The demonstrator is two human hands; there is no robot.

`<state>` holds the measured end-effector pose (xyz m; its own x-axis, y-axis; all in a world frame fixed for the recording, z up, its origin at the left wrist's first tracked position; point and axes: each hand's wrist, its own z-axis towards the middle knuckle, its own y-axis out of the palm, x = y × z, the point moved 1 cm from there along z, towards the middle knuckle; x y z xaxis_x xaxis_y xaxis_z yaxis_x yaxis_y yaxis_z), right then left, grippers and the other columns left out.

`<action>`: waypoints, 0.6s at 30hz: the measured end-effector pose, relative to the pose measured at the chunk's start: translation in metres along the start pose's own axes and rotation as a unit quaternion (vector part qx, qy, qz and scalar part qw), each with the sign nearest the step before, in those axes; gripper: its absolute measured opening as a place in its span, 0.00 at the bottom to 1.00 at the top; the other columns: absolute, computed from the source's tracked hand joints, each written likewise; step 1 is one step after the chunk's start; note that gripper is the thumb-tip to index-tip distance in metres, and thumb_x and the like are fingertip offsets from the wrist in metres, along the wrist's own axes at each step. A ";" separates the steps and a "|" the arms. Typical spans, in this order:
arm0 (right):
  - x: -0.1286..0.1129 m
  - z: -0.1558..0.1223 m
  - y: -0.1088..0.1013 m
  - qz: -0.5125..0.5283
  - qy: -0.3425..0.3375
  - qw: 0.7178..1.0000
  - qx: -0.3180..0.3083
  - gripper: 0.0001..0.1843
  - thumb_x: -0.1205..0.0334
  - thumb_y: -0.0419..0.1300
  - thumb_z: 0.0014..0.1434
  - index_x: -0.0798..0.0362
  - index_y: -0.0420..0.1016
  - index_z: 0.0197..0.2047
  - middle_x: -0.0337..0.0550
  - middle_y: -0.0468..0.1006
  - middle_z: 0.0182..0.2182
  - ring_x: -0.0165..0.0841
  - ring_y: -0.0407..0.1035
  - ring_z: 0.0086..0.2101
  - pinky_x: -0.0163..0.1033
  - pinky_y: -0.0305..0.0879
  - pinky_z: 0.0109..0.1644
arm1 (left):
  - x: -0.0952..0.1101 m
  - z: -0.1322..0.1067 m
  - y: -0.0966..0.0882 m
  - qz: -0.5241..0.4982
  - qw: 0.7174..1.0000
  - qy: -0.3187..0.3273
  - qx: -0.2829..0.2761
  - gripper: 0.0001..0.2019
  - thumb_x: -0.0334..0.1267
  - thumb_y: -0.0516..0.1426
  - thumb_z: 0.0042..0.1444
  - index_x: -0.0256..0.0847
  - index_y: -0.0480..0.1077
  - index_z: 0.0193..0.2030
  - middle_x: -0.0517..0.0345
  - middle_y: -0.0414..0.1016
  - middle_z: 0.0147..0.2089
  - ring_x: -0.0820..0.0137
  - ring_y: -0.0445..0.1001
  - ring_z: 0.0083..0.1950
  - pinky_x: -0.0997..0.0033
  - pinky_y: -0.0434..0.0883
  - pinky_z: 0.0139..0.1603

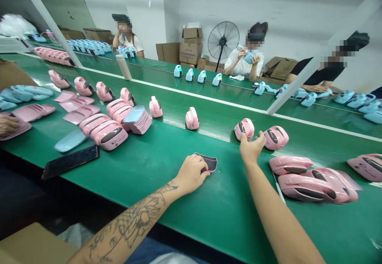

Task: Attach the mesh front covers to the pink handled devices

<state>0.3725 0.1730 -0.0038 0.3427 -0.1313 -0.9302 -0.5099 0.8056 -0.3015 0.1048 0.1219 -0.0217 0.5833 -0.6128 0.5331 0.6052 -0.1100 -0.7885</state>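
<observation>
My left hand [191, 173] is on the green bench with its fingers curled round a dark curved panel [211, 164] that has a pale rim. Part of that panel is hidden under the fingers. My right hand [251, 148] reaches forward, thumb and fingers apart. Its thumb overlaps a pink handled housing [247, 127] with a dark window, and its fingers come close to a second pink housing [277, 138] on the right. Whether either one is touched, I cannot tell. Single pink housings [192, 118] stand farther left along the raised strip.
Pink housings lie piled [310, 186] at right and grouped [104, 132] at left, beside a stack of flat panels [139, 121]. A black phone [71, 161] lies near the front edge. A co-worker's hand [8, 124] is at far left. Across the bench, several people handle blue housings [201, 76].
</observation>
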 end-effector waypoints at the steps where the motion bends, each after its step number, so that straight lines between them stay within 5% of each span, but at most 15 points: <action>1: -0.003 -0.019 -0.011 0.023 -0.011 0.999 -0.020 0.41 0.48 0.66 0.59 0.57 0.61 0.70 0.62 0.63 0.69 0.48 0.66 0.63 0.54 0.61 0.69 | 0.002 0.000 -0.005 -0.021 1.000 -0.004 0.009 0.04 0.35 0.67 0.60 0.41 0.78 0.34 0.55 0.80 0.41 0.62 0.75 0.46 0.57 0.71 0.52; 3: -0.006 -0.060 -0.031 0.070 -0.008 0.994 -0.080 0.32 0.39 0.58 0.65 0.55 0.71 0.62 0.56 0.77 0.54 0.43 0.76 0.47 0.52 0.73 0.55 | 0.008 0.002 -0.016 -0.088 0.995 0.003 0.038 0.03 0.36 0.67 0.60 0.43 0.81 0.35 0.56 0.80 0.42 0.63 0.75 0.46 0.59 0.72 0.52; 5: -0.008 -0.101 -0.047 0.115 0.017 0.978 -0.173 0.33 0.32 0.55 0.65 0.53 0.77 0.55 0.53 0.82 0.43 0.43 0.78 0.37 0.51 0.76 0.42 | 0.020 0.003 -0.023 -0.163 0.984 0.038 0.063 0.02 0.37 0.68 0.61 0.46 0.83 0.36 0.56 0.79 0.43 0.63 0.75 0.47 0.60 0.72 0.53; 6: -0.008 -0.119 -0.053 0.158 0.042 0.956 -0.244 0.35 0.30 0.53 0.65 0.50 0.78 0.56 0.52 0.84 0.44 0.44 0.79 0.38 0.51 0.77 0.41 | 0.027 0.005 -0.025 -0.191 0.977 0.064 0.069 0.02 0.39 0.68 0.61 0.47 0.83 0.36 0.55 0.79 0.42 0.63 0.75 0.47 0.59 0.73 0.53; 9: -0.013 -0.150 -0.059 0.324 0.161 0.825 -0.434 0.38 0.26 0.45 0.66 0.42 0.78 0.60 0.50 0.84 0.52 0.49 0.79 0.50 0.58 0.76 0.52 | 0.048 0.011 -0.020 -0.212 0.965 0.135 0.067 0.04 0.43 0.69 0.60 0.48 0.84 0.35 0.53 0.80 0.44 0.60 0.74 0.51 0.57 0.73 0.56; 11: -0.015 -0.150 -0.059 0.390 0.218 0.775 -0.446 0.40 0.25 0.42 0.66 0.42 0.80 0.59 0.50 0.84 0.54 0.50 0.77 0.54 0.60 0.74 0.57 | 0.049 0.021 -0.015 -0.201 0.961 0.184 0.053 0.07 0.46 0.71 0.57 0.49 0.85 0.39 0.50 0.80 0.53 0.55 0.72 0.58 0.51 0.71 0.63; 13: -0.013 -0.140 -0.058 0.438 0.249 0.769 -0.393 0.41 0.24 0.42 0.65 0.42 0.80 0.57 0.49 0.83 0.56 0.50 0.77 0.55 0.61 0.72 0.60 | 0.033 0.040 -0.014 -0.186 0.959 0.206 0.054 0.18 0.51 0.71 0.53 0.49 0.83 0.49 0.47 0.74 0.65 0.48 0.67 0.67 0.42 0.64 0.71; 15: -0.008 -0.126 -0.057 0.469 0.265 0.766 -0.351 0.43 0.21 0.40 0.64 0.41 0.79 0.59 0.48 0.81 0.60 0.48 0.77 0.56 0.61 0.71 0.62 | -0.002 0.070 -0.020 -0.175 0.969 0.146 0.092 0.27 0.53 0.70 0.53 0.48 0.78 0.58 0.44 0.67 0.73 0.44 0.61 0.74 0.37 0.54 0.76; 18: 0.003 -0.111 -0.056 0.471 0.263 0.758 -0.366 0.48 0.18 0.37 0.61 0.40 0.76 0.62 0.48 0.77 0.65 0.47 0.77 0.56 0.61 0.70 0.62 | -0.071 0.122 -0.034 -0.146 0.968 -0.148 0.137 0.47 0.45 0.74 0.43 0.43 0.65 0.71 0.40 0.53 0.79 0.44 0.45 0.82 0.44 0.44 0.81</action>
<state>0.3139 0.0634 -0.0130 -0.7101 -0.0641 -0.7012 -0.6998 0.1746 0.6927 0.1089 0.2649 0.0043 0.4710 -0.3305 0.8179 0.8653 -0.0074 -0.5013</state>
